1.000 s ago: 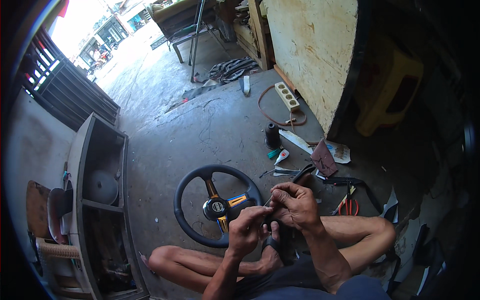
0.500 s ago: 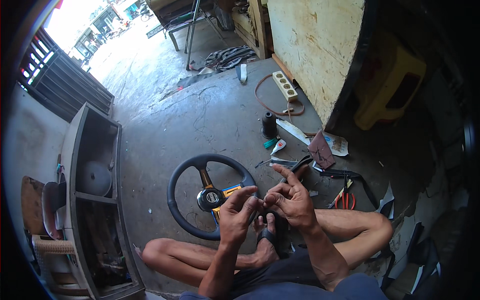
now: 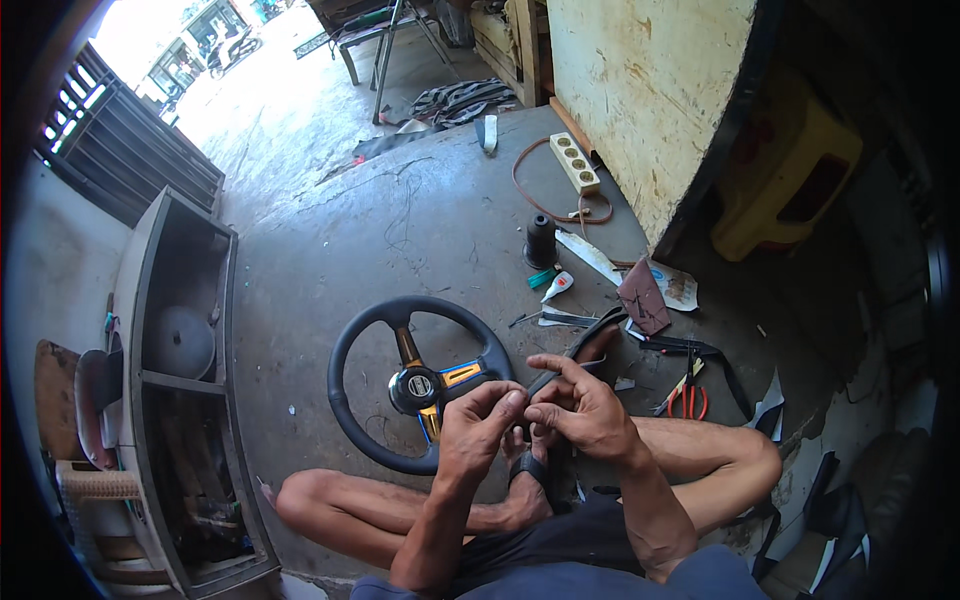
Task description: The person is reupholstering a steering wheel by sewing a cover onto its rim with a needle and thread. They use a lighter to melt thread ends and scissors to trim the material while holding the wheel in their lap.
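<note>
My left hand point(image 3: 478, 428) is closed, thumb and forefinger pinched together. Close beside its fingertips, the thumb of my right hand point(image 3: 592, 418) presses against curled fingers, while its forefinger stretches toward the left. Whatever lies in the two pinches is too small to make out. Both hands are raised above my crossed legs. Just beyond and to the left of them, a black steering wheel point(image 3: 416, 388) with gold and blue spokes rests on the floor.
Ahead stand a black thread cone point(image 3: 540, 242) and a small white bottle point(image 3: 558, 287). Red-handled pliers point(image 3: 688, 400) and a brown folded piece point(image 3: 642, 300) lie to the right. A power strip point(image 3: 574, 164) sits by a worn panel point(image 3: 640, 90). At left stands an open cabinet point(image 3: 233, 400).
My right forefinger has come down and nearer the left hand, and the fingertips of both hands have drawn closer together. The view has shifted slightly; the steering wheel lies as before.
</note>
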A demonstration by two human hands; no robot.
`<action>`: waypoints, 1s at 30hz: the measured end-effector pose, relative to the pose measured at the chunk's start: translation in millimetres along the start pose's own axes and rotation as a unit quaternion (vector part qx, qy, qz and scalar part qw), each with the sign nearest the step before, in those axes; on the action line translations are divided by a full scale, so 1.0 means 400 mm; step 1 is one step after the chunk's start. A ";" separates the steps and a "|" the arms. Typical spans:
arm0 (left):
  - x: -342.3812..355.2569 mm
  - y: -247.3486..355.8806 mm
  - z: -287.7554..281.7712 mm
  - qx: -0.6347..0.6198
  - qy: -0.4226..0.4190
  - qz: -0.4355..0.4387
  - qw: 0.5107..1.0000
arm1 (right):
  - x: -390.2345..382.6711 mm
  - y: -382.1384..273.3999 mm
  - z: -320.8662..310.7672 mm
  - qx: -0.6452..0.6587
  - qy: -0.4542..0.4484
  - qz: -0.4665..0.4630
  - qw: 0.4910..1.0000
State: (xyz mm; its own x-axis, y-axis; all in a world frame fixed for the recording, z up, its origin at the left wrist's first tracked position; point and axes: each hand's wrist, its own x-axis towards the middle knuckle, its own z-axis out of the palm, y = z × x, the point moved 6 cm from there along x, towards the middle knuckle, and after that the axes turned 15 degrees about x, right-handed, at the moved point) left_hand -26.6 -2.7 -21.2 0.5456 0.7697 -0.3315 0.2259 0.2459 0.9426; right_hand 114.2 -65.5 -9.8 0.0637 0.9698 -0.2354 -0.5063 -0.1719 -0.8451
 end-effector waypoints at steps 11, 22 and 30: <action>0.000 -0.030 -0.005 -0.077 0.052 -0.008 0.996 | -0.018 -0.048 0.007 -0.178 0.131 -0.169 0.960; -0.016 0.029 0.003 0.167 0.143 0.110 0.969 | -0.015 -0.034 0.013 -0.164 0.121 -0.114 0.972; 0.024 -0.011 0.020 0.070 0.028 0.021 0.997 | -0.018 -0.021 0.019 -0.247 0.077 -0.110 0.960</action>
State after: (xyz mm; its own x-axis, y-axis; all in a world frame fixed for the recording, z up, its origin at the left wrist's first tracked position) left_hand -15.9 -1.2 -28.7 0.5113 0.8106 -0.2855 0.3164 0.1313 0.9395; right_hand 111.4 -69.5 2.7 0.2678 0.9616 -0.0608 0.0009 -0.0634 -0.9980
